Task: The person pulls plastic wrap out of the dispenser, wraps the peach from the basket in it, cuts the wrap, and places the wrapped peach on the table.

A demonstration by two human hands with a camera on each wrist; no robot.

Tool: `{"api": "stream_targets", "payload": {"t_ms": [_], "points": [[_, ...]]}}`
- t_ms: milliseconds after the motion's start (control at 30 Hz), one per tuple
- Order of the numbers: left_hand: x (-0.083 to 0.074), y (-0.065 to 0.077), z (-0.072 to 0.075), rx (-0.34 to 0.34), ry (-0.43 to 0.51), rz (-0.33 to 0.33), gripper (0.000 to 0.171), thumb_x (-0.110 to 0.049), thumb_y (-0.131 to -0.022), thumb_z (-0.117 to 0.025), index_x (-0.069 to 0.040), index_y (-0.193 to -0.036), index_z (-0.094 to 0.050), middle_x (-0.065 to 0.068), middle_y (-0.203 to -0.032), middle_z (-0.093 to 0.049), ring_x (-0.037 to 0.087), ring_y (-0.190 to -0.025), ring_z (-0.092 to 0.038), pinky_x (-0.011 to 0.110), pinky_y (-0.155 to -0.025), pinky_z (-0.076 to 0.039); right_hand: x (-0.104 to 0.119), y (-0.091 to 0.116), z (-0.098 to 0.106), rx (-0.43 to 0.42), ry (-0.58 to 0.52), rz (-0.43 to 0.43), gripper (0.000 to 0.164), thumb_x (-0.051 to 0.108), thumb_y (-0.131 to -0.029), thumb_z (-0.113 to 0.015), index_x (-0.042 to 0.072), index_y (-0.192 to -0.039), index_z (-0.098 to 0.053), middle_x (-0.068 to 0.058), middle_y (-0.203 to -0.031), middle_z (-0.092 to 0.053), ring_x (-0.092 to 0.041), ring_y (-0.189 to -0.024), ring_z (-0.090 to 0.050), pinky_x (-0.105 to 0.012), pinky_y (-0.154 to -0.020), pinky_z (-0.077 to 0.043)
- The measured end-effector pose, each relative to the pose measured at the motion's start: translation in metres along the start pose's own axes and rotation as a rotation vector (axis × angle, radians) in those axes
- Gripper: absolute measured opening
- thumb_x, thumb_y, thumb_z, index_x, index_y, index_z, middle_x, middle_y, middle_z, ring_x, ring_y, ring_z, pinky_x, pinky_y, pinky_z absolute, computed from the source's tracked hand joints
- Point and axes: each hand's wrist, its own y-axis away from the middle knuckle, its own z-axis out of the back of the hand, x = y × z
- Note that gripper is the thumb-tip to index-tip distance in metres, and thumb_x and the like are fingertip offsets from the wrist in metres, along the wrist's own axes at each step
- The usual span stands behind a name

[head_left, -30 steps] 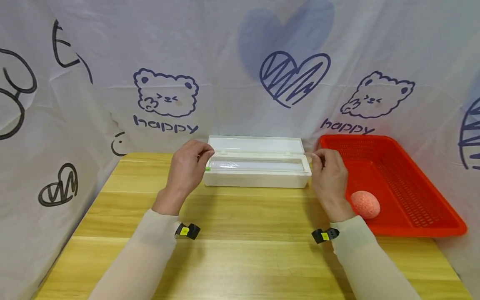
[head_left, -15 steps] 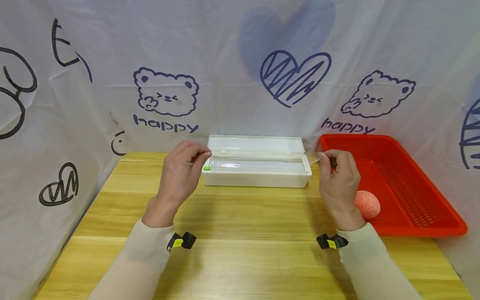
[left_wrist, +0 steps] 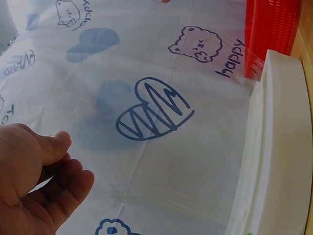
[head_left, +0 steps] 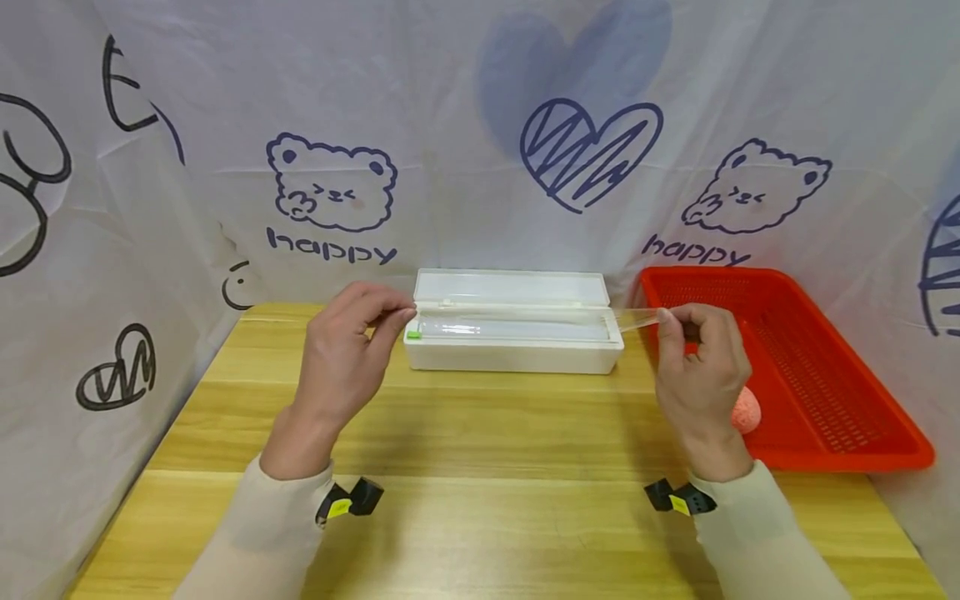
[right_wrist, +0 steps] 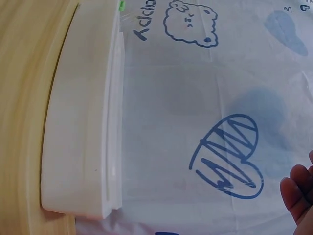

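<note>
A white cling film dispenser box [head_left: 513, 358] lies lengthwise on the table, its lid [head_left: 512, 287] raised at the back. A film roll [head_left: 517, 330] shows inside, with a green tab [head_left: 413, 335] at the left end. Clear cling film [head_left: 639, 317] stretches from the box's right end to my right hand [head_left: 705, 375], which pinches its corner between thumb and finger. My left hand [head_left: 348, 358] pinches at the box's left end; the film there is hardly visible. In the left wrist view, thumb and fingertips of the left hand [left_wrist: 44, 176] meet. Only some right fingers [right_wrist: 296, 196] show in the right wrist view.
A red plastic basket [head_left: 795, 358] stands at the right, behind the right hand. In it lies a pink speckled ball [head_left: 746, 412], partly hidden by that hand. A white cloth [head_left: 465, 150] with drawings hangs behind the wooden table [head_left: 510, 467].
Both hands have moved apart and slightly toward me. A longer strip of film now shows between the box's right end and the right hand. The right hand covers more of the ball.
</note>
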Motion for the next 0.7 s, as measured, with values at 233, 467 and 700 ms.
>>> {"api": "stream_targets", "payload": {"t_ms": [233, 467, 700], "points": [[-0.013, 0.002, 0.011, -0.012, 0.020, -0.039, 0.004, -0.014, -0.088, -0.070, -0.011, -0.090, -0.072, 0.000, -0.090, -0.064, 0.009, -0.077, -0.053, 0.024, -0.065, -0.048, 0.010, -0.001, 0.012, -0.058, -0.047, 0.006, 0.019, 0.010, -0.087, -0.070, -0.007, -0.089, -0.061, -0.022, -0.087, -0.061, -0.029, -0.079, -0.056, -0.016, -0.077, -0.044], [-0.027, 0.006, 0.023, -0.032, 0.066, -0.080, 0.006, -0.007, -0.084, -0.073, -0.010, -0.088, -0.072, -0.001, -0.088, -0.065, 0.008, -0.079, -0.054, 0.019, -0.068, -0.047, 0.024, -0.003, 0.022, -0.167, -0.112, 0.016, 0.019, 0.006, -0.082, -0.073, -0.010, -0.084, -0.062, -0.024, -0.080, -0.061, -0.030, -0.075, -0.054, -0.017, -0.075, -0.045], [-0.041, 0.006, 0.031, -0.066, 0.114, -0.133, 0.010, -0.001, -0.080, -0.074, -0.008, -0.088, -0.073, 0.003, -0.087, -0.066, 0.010, -0.076, -0.055, 0.017, -0.066, -0.046, 0.044, -0.011, 0.031, -0.249, -0.168, 0.034, 0.022, 0.007, -0.082, -0.073, -0.012, -0.080, -0.061, -0.028, -0.077, -0.060, -0.029, -0.074, -0.054, -0.018, -0.075, -0.046]]}}
